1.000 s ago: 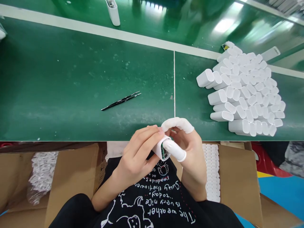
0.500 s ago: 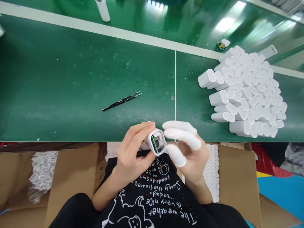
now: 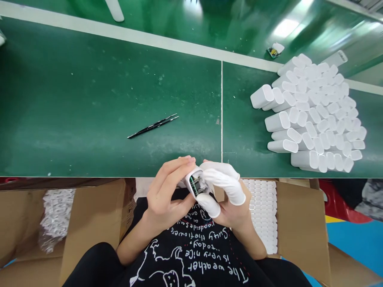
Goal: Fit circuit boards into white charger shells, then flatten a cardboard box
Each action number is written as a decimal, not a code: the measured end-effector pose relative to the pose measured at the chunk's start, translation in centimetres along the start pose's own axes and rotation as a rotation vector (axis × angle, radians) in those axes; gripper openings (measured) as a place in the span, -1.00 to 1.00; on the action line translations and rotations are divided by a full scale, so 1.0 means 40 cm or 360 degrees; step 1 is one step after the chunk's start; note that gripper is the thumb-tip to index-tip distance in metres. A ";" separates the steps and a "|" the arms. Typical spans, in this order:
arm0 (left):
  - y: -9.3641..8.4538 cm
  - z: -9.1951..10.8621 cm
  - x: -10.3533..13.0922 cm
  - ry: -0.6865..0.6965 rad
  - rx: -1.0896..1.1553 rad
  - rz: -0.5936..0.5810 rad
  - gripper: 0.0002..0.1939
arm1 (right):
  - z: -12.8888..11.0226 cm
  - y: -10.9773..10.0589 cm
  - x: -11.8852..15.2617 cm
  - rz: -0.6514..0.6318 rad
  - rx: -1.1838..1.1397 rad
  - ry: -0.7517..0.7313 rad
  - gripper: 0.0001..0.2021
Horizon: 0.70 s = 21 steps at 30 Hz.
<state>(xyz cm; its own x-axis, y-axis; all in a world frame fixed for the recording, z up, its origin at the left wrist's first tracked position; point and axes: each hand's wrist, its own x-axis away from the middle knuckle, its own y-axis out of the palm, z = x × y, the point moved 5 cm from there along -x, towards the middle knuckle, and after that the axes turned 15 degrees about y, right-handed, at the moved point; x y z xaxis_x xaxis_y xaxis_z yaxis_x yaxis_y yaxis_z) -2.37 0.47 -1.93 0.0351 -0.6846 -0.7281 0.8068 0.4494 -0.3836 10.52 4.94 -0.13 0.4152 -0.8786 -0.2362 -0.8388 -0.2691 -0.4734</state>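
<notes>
A white plastic housing (image 3: 190, 172) is held in my left hand (image 3: 167, 187), its fingers wrapped round it and its open end turned up. Inside the opening a green circuit board (image 3: 195, 185) with metal and dark parts shows. My right hand (image 3: 227, 191) has white coverings on the thumb and some fingers. Its thumb and fingertips close on the right side of the housing's open end, hiding part of the rim. Beyond the hands, black tweezers (image 3: 153, 126) lie on the green work surface (image 3: 98, 91).
Many white housings (image 3: 317, 111) are stacked on the right of the bench. Past the pale strip lie a small circuit assembly (image 3: 275, 50) and another white housing (image 3: 115, 9). Below the bench edge stand a cardboard box (image 3: 302, 223) with white pieces and another box (image 3: 92, 215).
My right hand has moved left, and its spread fingers have come in against the housing's open end. My left hand keeps its hold. The view has shifted slightly.
</notes>
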 end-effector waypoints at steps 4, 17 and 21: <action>-0.001 0.006 0.006 0.0046 0.0031 -0.0007 -0.49 | -0.003 0.004 0.001 -0.0071 0.0133 -0.0140 -0.61; 0.024 -0.013 -0.004 -0.0109 0.0174 0.0320 -0.65 | -0.004 0.016 0.039 0.0177 0.0038 -0.0040 -0.47; 0.043 -0.017 0.013 -0.0117 0.0299 0.0466 -0.48 | 0.005 0.032 0.041 0.0318 0.0014 -0.0032 -0.62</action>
<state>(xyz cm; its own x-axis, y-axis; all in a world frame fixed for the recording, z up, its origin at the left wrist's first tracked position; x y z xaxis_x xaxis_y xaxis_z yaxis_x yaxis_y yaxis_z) -1.34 1.28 -3.34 0.3176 -0.5850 -0.7463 0.8505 0.5237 -0.0486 10.21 3.23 -1.30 0.2476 -0.9061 -0.3430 -0.9020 -0.0864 -0.4230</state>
